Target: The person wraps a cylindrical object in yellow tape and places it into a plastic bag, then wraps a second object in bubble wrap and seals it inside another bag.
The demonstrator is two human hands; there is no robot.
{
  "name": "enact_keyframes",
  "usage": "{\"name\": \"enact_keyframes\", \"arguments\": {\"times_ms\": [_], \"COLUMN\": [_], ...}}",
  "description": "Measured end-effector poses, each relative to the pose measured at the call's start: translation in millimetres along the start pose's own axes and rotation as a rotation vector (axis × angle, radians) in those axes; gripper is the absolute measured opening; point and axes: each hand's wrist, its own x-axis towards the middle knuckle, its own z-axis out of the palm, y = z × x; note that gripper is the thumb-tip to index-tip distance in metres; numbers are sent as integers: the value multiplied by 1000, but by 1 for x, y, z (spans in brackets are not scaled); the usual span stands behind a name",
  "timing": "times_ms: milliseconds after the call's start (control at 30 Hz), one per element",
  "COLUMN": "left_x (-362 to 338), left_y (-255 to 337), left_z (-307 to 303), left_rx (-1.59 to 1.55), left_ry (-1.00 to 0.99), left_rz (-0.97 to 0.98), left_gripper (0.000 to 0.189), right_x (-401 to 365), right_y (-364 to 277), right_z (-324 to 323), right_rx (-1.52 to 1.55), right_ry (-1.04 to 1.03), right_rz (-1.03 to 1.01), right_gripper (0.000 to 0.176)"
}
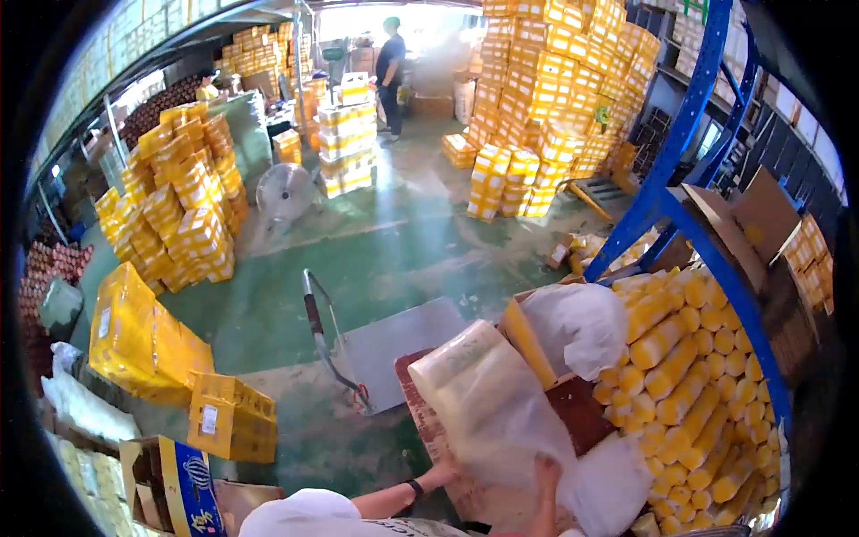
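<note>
A large roll of clear plastic film (461, 362) lies on a red-brown surface (419, 394), with a loose sheet (514, 430) drawn from it toward me. My left hand (443, 469), below a dark wristband, is at the sheet's left edge; its fingers are too small to make out. At the sheet's near right edge is my right hand (546, 470), its fingers apparently bent on the film, though what they hold is unclear. Beyond the sheet, a white bag (577, 327) sits in an open cardboard box (528, 340). Another white bag (608, 483) lies right of my right hand.
Yellow-and-white rolls (689, 385) are piled at the right behind a blue metal post (662, 152). A flat trolley (394, 345) stands ahead. Yellow-taped boxes (148, 336) are at the left. A person (390, 76) stands far off; another (208, 88) is farther left.
</note>
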Motion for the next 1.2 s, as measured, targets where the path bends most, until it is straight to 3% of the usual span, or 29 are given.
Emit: {"name": "enact_keyframes", "arguments": {"times_ms": [67, 100, 167, 200, 267, 333, 400, 467, 500, 567, 600, 667, 700, 733, 767, 800, 833, 867, 933, 1000, 1033, 1067, 1100, 1133, 1167, 1200], "left_x": [11, 25, 26, 16, 19, 50, 43, 40, 66, 67, 57, 57, 59, 60, 73, 86, 99, 105, 79, 111, 102, 89, 88, 88, 86, 66], "left_y": [-14, -37, -32, 3, 5, -22, -9, -22, -50, -62, -37, -36, -30, -34, -46, -57, -68, -69, -49, -87, -79, -68, -67, -68, -66, -40], "left_z": [1, -6, -6, -6, -9, -22, -23, -22, -16, -18, -28, -23, -26, -17, -22, -27, -32, -24, -34, -43, -54, -50, -46, -42, -37, -30], "left_rx": [324, 637, 733, 514, 330, 412, 412, 250, 688, 791, 435, 464, 441, 418, 552, 685, 808, 528, 392, 644, 1127, 610, 653, 699, 743, 686], "left_ry": [40, 98, 135, 110, 62, 20, -20, 122, 443, 463, 186, 365, 426, 477, 406, 335, 265, 328, 175, 239, 33, 4, 144, 297, 456, 493], "left_rz": [270, 586, 658, 414, 182, 202, -27, 219, 582, 566, 189, 379, 378, 376, 386, 405, 434, 331, 273, 303, 584, 331, 424, 508, 578, 557], "left_gripper": [42, 41, 39, 38, 36, 35, 35, 32, 32, 33, 35, 38, 37, 36, 30, 26, 23, 27, 18, 18, 19, 19, 26, 36, 47, 52], "right_x": [-44, -67, -96, -106, -116, -121, -123, -125, -126, -131, -135, -140, -144, -149, -157, -140, -129, -161, -182, -212, -237, -252, -288, -298, -319, -331], "right_y": [42, 48, 23, 8, -17, -45, -72, -100, -109, -130, -142, -159, -166, -169, -173, -131, -86, -119, -68, -25, -12, 20, -24, 6, -4, 17], "right_z": [4, -1, -4, -7, -12, -23, -36, -50, -56, -68, -73, -83, -87, -95, -101, -96, -106, -115, -133, -141, -132, -124, -122, -116, -118, -118], "right_rx": [-197, -195, -186, -193, -249, -328, -427, -536, -586, -668, -692, -702, -674, -634, -557, -230, -197, -163, 324, 766, 957, 1055, 1083, 1181, 1250, 1234], "right_ry": [384, 347, 186, 135, 32, -79, -201, -321, -380, -483, -528, -602, -624, -648, -653, -736, -611, -482, -555, -501, -419, -332, -184, -164, -109, -4], "right_rz": [-645, -604, -393, -358, -342, -359, -367, -354, -346, -325, -304, -253, -203, -143, -50, 162, 282, 402, 609, 747, 790, 774, 747, 610, 647, 654], "right_gripper": [33, 33, 34, 34, 35, 36, 37, 38, 38, 39, 40, 41, 41, 42, 42, 55, 58, 61, 66, 67, 66, 65, 66, 67, 66, 66]}}
